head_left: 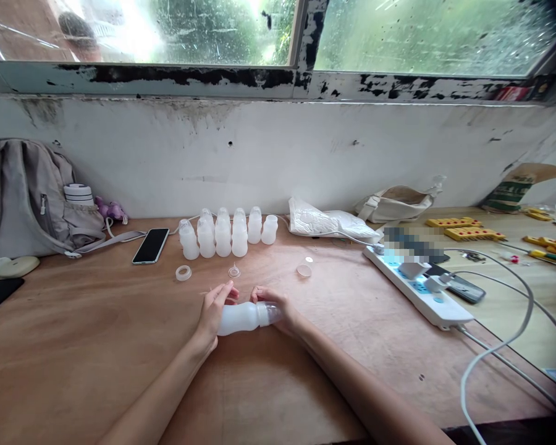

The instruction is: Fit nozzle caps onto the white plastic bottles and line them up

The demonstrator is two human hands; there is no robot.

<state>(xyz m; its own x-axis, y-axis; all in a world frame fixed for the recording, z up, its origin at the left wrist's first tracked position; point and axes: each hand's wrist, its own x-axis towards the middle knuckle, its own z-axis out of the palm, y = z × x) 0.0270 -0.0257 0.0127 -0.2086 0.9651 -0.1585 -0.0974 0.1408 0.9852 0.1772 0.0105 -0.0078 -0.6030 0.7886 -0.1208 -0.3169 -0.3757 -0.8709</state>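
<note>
A frosted white baby bottle (239,319) with a clear cap lies sideways between my hands, just above or on the brown tabletop. My left hand (213,314) is closed round its base end, the thumb side up. At the capped end, my right hand (278,309) curls its fingers around the clear cap (270,313). Beyond them on the table are a whitish collar ring (184,272), a clear bottle teat (234,271) and a loose transparent cap (304,269). Farther back stand several upright bottles (223,235), most of them capped, with an uncapped one (269,230) at the right end.
A phone (151,246) and a grey backpack (23,198) are at the left. White plastic packaging (324,219) lies by the wall. On the right, a power strip (417,287) trails white cables, near another phone (458,285) and yellow tool pieces (475,233).
</note>
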